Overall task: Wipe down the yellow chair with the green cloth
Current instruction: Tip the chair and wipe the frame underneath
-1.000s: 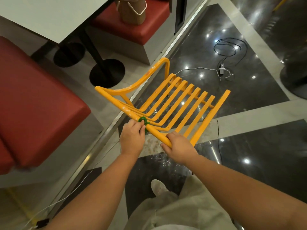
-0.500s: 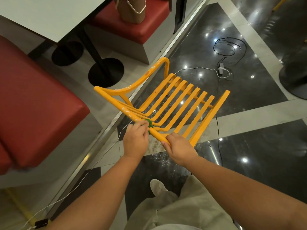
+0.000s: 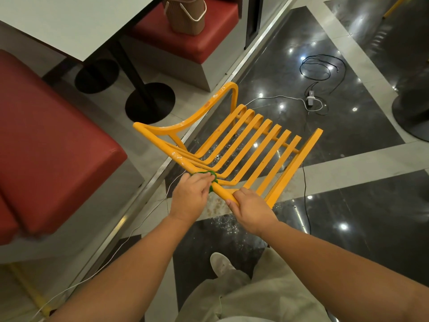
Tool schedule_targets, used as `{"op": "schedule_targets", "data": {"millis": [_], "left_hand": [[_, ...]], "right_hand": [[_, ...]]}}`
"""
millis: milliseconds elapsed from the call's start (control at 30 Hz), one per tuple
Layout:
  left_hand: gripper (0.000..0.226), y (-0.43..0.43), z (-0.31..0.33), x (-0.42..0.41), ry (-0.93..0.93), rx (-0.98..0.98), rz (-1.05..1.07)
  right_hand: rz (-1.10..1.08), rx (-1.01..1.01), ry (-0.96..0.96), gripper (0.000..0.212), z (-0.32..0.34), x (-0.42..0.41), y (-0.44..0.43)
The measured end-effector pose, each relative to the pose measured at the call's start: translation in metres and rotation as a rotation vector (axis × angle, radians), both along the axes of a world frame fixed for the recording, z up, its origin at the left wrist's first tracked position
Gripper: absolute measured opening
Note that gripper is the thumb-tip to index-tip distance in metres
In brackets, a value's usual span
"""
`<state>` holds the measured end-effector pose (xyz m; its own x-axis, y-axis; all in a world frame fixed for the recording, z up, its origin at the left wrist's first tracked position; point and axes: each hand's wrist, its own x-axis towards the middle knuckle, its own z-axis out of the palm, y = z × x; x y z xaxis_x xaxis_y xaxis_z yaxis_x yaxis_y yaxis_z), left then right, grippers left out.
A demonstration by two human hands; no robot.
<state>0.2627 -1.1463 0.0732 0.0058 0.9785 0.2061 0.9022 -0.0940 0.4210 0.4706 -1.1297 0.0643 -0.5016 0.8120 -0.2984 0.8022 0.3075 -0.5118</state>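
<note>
Yellow slatted metal chair sits over the dark glossy floor, its near rail toward the person, beside a red cushioned bench.

Left hand – fingers curled, pinching a bunched green cloth against that rail where the slats meet it. Only a small part of the cloth shows past the knuckles.

Right hand is just beside it on the same rail – fingers and thumb wrapped round the bar.

White flecks show on the rail and armrest. 1 white shoe is below. A coiled black cable lies well apart.
</note>
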Motion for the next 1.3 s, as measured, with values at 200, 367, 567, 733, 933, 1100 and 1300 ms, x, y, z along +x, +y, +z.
{"op": "schedule_targets", "data": {"millis": [200, 367, 567, 733, 933, 1100, 1300], "left_hand": [[0.024, 0.022, 0.002, -0.038, 0.0, -0.032, 0.111], [0.025, 0.026, 0.002, -0.027, -0.004, -0.027, 0.269], [0.026, 0.002, 0.0, -0.009, -0.005, -0.026, -0.084], [0.024, 0.026, 0.006, -0.034, 0.001, -0.098, 0.125], [0.023, 0.031, 0.033, -0.021, -0.225, -0.061, 0.292], [0.05, 0.023, 0.037, -0.007, -0.369, -0.256, 0.284], [0.063, 0.012, 0.025, -0.016, -0.001, -0.284, 0.138]], "right_hand": [[-0.001, -0.021, -0.007, 0.044, -0.001, 0.0, 0.001], [0.004, -0.018, -0.002, 0.043, -0.002, 0.001, 0.0], [0.007, -0.009, -0.011, 0.042, -0.005, -0.001, 0.001], [0.005, -0.017, 0.001, 0.042, -0.004, 0.0, 0.001], [0.007, -0.022, 0.006, 0.043, -0.004, 0.0, 0.001], [0.005, -0.013, 0.01, 0.043, -0.004, 0.0, 0.001], [0.001, -0.009, 0.011, 0.042, -0.004, -0.001, 0.001]]}}
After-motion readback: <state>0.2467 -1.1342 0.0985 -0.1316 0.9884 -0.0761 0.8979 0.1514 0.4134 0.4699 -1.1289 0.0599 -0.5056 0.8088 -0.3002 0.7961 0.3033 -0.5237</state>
